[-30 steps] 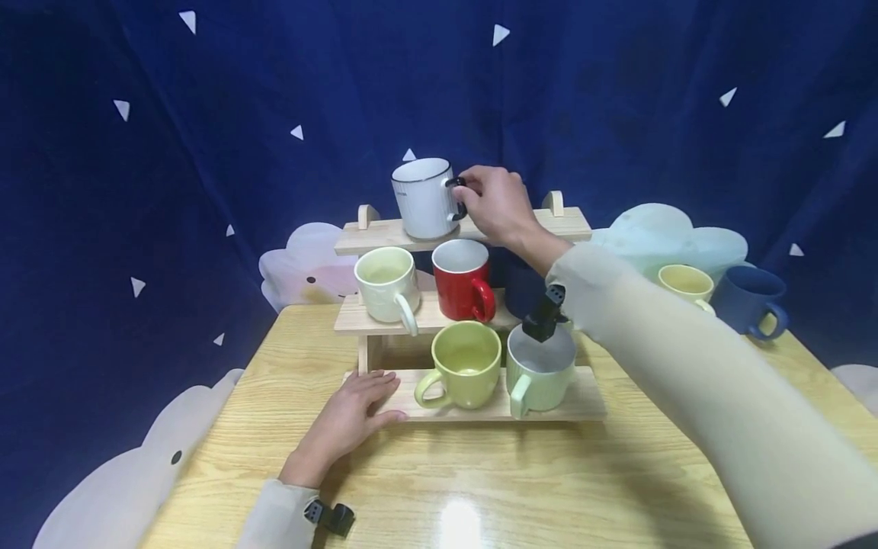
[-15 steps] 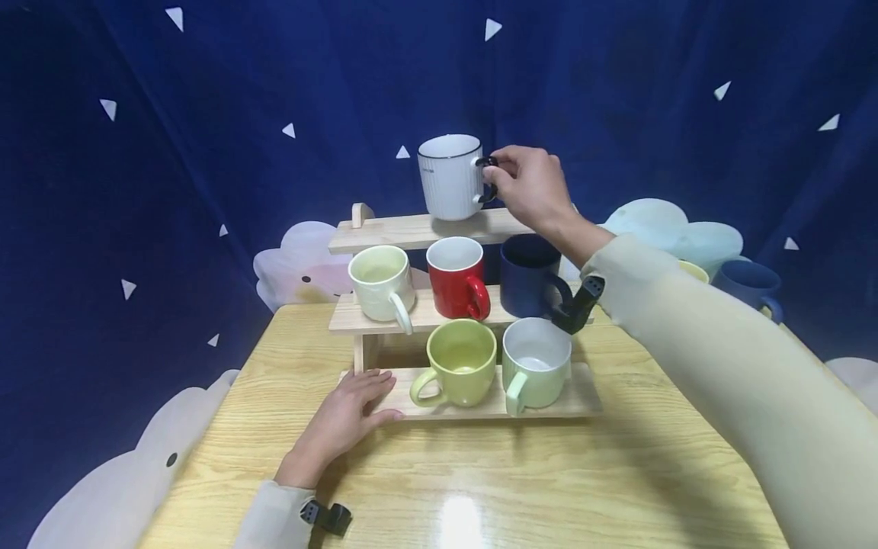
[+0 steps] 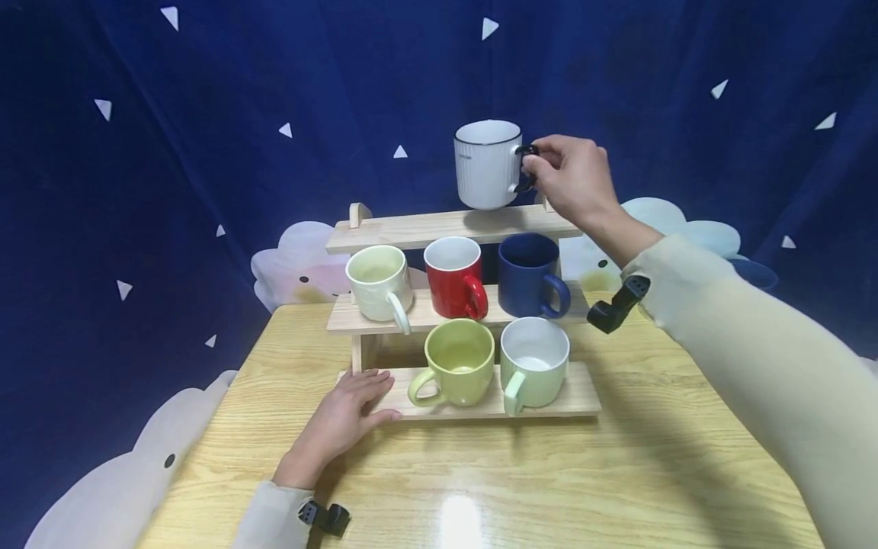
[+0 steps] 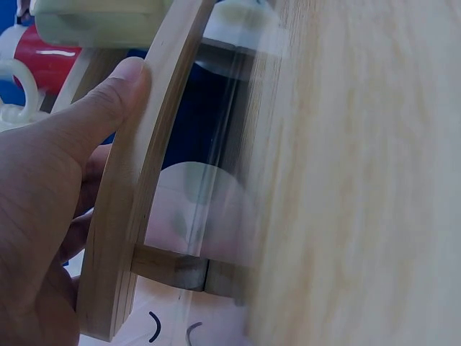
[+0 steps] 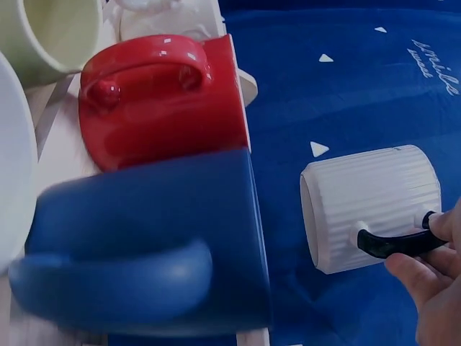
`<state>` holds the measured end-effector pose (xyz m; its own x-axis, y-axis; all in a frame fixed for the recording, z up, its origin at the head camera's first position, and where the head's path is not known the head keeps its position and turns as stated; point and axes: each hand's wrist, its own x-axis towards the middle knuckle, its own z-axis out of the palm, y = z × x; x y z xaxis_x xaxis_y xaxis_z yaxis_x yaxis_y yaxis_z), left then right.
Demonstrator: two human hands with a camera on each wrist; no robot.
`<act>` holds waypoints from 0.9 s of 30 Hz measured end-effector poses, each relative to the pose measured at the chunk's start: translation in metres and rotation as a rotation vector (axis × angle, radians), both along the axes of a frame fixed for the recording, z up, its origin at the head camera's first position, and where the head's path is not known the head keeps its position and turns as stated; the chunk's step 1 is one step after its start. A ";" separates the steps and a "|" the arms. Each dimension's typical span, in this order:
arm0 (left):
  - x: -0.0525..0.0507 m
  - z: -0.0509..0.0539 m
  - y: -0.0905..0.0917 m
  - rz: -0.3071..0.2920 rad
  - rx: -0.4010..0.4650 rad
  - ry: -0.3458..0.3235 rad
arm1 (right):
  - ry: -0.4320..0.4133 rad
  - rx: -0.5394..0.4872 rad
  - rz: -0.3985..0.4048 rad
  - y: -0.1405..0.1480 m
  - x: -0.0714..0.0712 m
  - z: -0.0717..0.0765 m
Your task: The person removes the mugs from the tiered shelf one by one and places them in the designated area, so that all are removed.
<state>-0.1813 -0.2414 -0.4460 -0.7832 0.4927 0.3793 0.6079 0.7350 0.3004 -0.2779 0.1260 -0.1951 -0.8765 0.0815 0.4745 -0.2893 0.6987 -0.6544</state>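
My right hand (image 3: 575, 179) pinched the white mug (image 3: 485, 169) by its handle (image 5: 392, 244) — I feared a slip onto the blue mug (image 3: 523, 278) below; left hand (image 3: 347, 410) rested, fingers loose.

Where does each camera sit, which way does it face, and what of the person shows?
Head: on the head, facing forward and down at the wooden rack; the left hand, right hand and both sleeves show.
Left wrist: on that wrist, facing the rack's board end; the left hand's thumb and fingers show.
Right wrist: on that wrist, facing the red mug, blue mug and white mug; part of the right hand shows.
Shared: head and right wrist both show the white mug's black handle pinched.
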 end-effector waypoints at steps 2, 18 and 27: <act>0.001 0.001 0.000 0.002 -0.003 -0.007 | -0.013 -0.017 -0.008 0.005 0.001 0.000; 0.000 0.000 -0.001 0.004 -0.004 -0.023 | -0.062 -0.084 -0.085 0.047 0.016 -0.002; 0.000 -0.001 -0.002 0.003 -0.005 -0.010 | -0.046 -0.082 -0.137 0.076 0.022 -0.007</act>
<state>-0.1814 -0.2432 -0.4465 -0.7883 0.4927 0.3686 0.6029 0.7382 0.3026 -0.2554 0.2015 -0.2019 -0.8752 0.2387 0.4207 -0.1629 0.6735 -0.7210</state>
